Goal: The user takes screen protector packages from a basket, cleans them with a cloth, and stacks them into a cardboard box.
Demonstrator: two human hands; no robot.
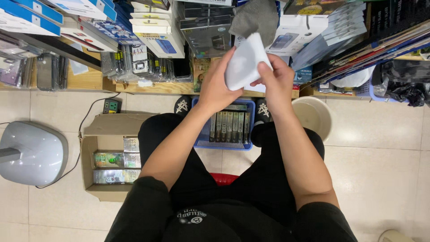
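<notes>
Both my hands are raised in front of me around a white flat packet (244,62). My left hand (215,87) grips its lower left side. My right hand (277,83) pinches its right edge with the fingertips. Below the hands, between my feet, sits a blue plastic basket (202,134) holding a row of slim boxed items stood on edge. I am seated on a red stool (224,178), in black shorts and a black top.
An open cardboard box (92,152) with shiny packets lies at my left, beside a grey fan base (31,152) and its cable. A beige bucket (316,116) stands at the right. Low wooden shelves (152,87) crammed with boxed accessories run along the front.
</notes>
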